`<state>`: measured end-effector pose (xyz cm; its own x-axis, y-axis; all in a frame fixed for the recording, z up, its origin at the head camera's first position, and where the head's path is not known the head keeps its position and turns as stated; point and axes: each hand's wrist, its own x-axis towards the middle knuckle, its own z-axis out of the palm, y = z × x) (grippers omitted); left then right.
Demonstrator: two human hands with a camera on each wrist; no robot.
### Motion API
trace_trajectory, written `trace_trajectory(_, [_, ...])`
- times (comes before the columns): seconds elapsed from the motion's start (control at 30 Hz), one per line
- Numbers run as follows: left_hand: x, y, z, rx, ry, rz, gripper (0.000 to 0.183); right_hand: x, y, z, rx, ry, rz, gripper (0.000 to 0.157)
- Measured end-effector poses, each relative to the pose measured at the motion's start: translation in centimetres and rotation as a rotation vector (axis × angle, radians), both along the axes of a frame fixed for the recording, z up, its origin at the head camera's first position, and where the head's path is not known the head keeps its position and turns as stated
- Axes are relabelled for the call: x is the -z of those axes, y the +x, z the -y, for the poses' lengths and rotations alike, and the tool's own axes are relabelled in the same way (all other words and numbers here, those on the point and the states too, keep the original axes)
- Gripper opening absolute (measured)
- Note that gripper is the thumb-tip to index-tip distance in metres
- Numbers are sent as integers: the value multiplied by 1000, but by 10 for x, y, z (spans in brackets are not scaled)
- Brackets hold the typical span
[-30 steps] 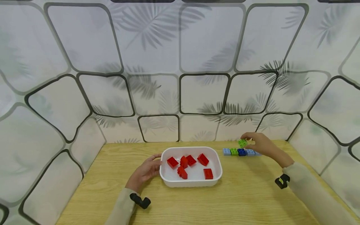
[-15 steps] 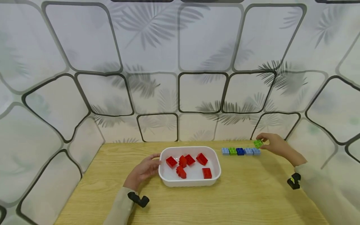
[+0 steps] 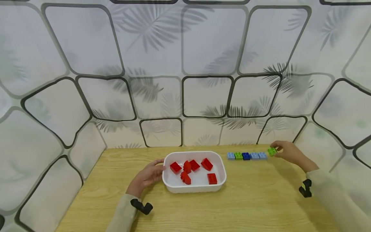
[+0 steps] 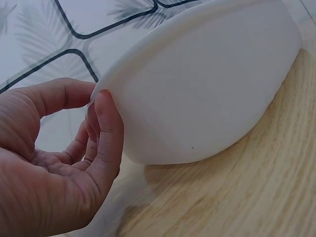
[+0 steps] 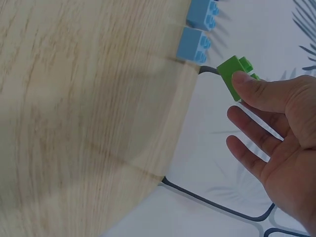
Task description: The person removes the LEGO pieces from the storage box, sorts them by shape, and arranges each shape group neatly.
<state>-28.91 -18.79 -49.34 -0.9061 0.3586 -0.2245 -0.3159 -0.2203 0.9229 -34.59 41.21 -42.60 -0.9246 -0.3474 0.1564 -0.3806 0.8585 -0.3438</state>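
At right in the head view, our right hand pinches a studded green brick just beyond a straight brick row — at lower centre, our left hand pinches a smooth, round-cornered white tray on the grained wooden table.

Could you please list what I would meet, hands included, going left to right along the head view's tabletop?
Left hand, white container, light blue brick, green brick, dark blue brick, second light blue brick, third light blue brick, held green brick, right hand.
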Motion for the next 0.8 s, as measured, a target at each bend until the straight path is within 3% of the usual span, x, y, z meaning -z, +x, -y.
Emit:
trace_trajectory(0.3, [4, -3, 0, -9, 3, 1, 43, 16, -7, -7, -7, -12, -14, 36])
trace_trajectory(0.53, [3, -3, 0, -11, 6, 1, 43, 34, -12, -15, -47, -65, -128, 33])
trace_trajectory(0.8, [4, -2, -1, 1, 5, -3, 46, 44, -15, -17, 0, -81, -6, 35])
